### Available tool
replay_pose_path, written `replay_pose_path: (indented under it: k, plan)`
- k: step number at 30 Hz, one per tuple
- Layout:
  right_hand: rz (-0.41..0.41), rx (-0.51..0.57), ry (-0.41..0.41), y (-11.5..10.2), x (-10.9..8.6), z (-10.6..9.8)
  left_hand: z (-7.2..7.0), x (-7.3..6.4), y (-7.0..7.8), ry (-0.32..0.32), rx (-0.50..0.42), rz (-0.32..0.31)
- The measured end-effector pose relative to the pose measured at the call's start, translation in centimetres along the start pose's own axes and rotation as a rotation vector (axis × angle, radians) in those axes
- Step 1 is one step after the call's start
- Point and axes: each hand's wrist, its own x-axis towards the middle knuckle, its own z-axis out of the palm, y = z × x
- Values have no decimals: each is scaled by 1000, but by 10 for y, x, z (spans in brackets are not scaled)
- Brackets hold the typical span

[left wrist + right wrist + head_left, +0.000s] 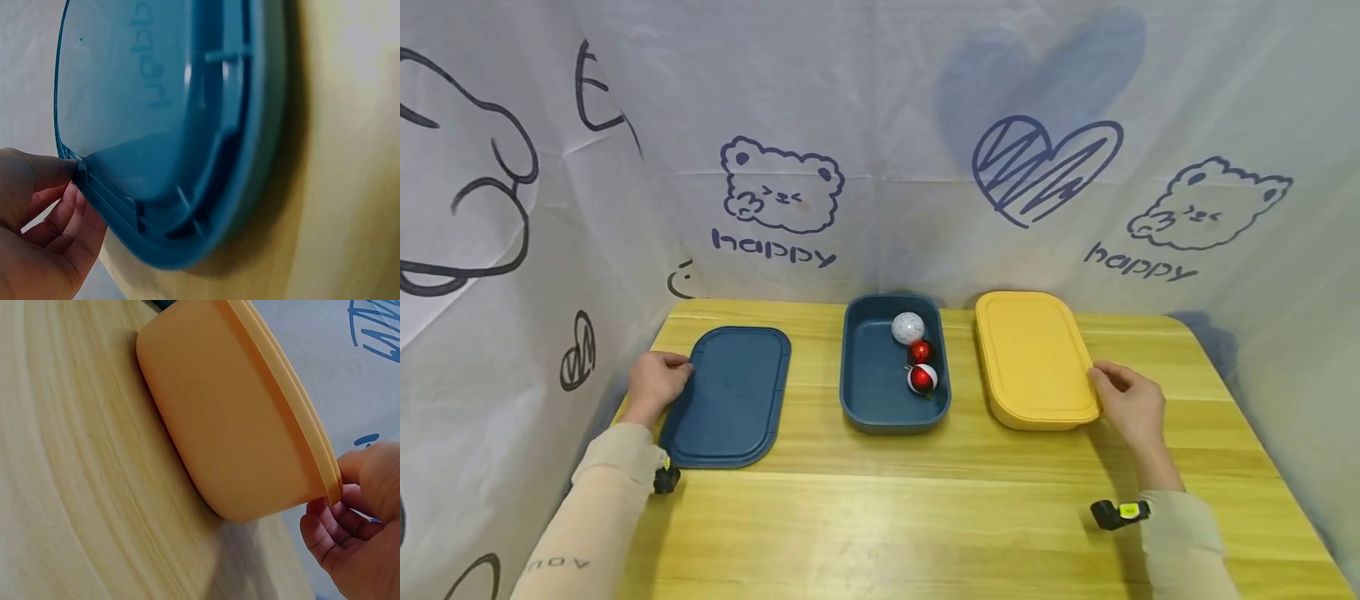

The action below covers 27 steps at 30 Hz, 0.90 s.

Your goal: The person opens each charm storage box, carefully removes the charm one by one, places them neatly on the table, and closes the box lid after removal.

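At the left of the table, my left hand (658, 385) pinches the left edge of a dark blue lid (733, 396). In the left wrist view the thumb and fingertips grip the rim of the lid (144, 125), its ridged side showing. Over on the right, my right hand (1131, 406) holds the right edge of the yellow lid (1033, 354), which sits on a yellow box (1037, 423). Thumb above and fingers below the lid's rim show in the right wrist view, beside the yellow box (219, 419).
Between the hands stands an open dark blue box (868, 367). Along its right side lie a white speckled ball (908, 327), a small red ball (920, 352) and a red and white ball (922, 379). A white printed cloth (880, 150) hangs behind the wooden table (880, 517).
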Motion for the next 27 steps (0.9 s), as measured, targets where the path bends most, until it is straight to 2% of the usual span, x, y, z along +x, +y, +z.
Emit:
replay_pose_path:
  k: [5, 13, 20, 27]
  plan:
    - [-5, 7, 3, 3, -1, 2, -11, 6, -12, 27, 32, -40]
    - [-5, 53, -16, 6, -2, 2, -21, 12, -27, 68, 14, -120]
    - [-7, 58, -25, 5, -2, 0, -22, 12, -25, 95, 57, -106]
    - [3, 48, -48, 3, -3, -1, -23, 9, -16, 86, 30, -133]
